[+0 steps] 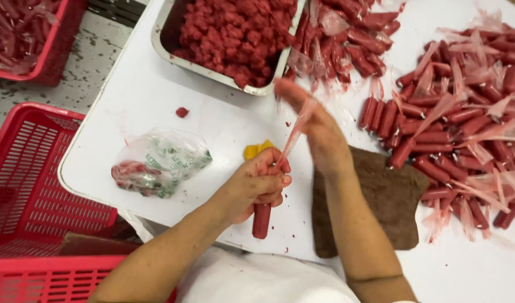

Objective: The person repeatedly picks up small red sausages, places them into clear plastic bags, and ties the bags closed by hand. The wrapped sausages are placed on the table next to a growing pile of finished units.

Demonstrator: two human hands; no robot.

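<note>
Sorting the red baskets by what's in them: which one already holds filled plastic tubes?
The red basket at the top left corner; red filled tubes lie inside it. The two baskets at lower left show only bare mesh.

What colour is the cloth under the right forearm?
Brown cloth, seen in the head view.

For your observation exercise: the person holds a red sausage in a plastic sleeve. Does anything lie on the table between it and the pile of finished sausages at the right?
Yes. The left hand grips the sausage, and the right hand pulls its plastic tail. Between it and the pile lies a brown cloth, flat on the white table, with the right forearm above it.
</note>
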